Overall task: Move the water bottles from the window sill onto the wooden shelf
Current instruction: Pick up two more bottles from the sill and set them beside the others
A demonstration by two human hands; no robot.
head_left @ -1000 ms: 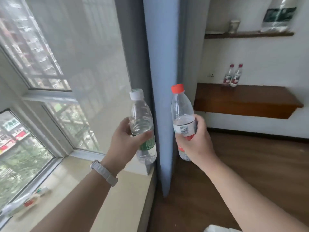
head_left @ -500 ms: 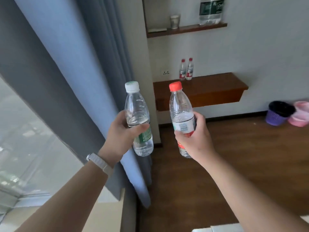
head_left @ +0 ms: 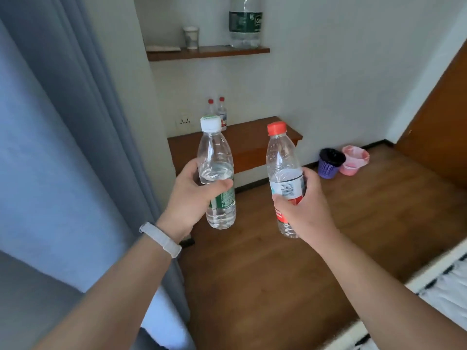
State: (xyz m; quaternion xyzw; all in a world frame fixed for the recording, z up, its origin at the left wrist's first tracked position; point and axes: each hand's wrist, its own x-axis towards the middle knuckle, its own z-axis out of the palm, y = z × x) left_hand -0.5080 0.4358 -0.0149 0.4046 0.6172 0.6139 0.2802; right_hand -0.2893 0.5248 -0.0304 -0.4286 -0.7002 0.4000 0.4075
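Observation:
My left hand [head_left: 188, 198] grips a clear white-capped bottle [head_left: 214, 157] with a green label, held upright. My right hand [head_left: 305, 210] grips a clear red-capped bottle [head_left: 281, 157] with a red and white label, also upright. Both bottles are raised in front of me, apart from each other. Behind them the wooden shelf [head_left: 250, 142] juts from the white wall. Two small red-capped bottles [head_left: 221, 109] stand at its back left by a wall socket. The window sill is out of view.
A grey-blue curtain [head_left: 63, 147] hangs at my left. A higher wooden shelf [head_left: 207, 53] carries a paper cup and a large bottle [head_left: 245, 21]. A purple bin [head_left: 329, 162] and a pink bin [head_left: 353, 160] sit on the wooden floor. A bed edge [head_left: 429, 299] shows bottom right.
My view has swung right, away from the window and curtain toward the shelf wall. Both hands still hold their bottles; the shelf now appears directly behind them.

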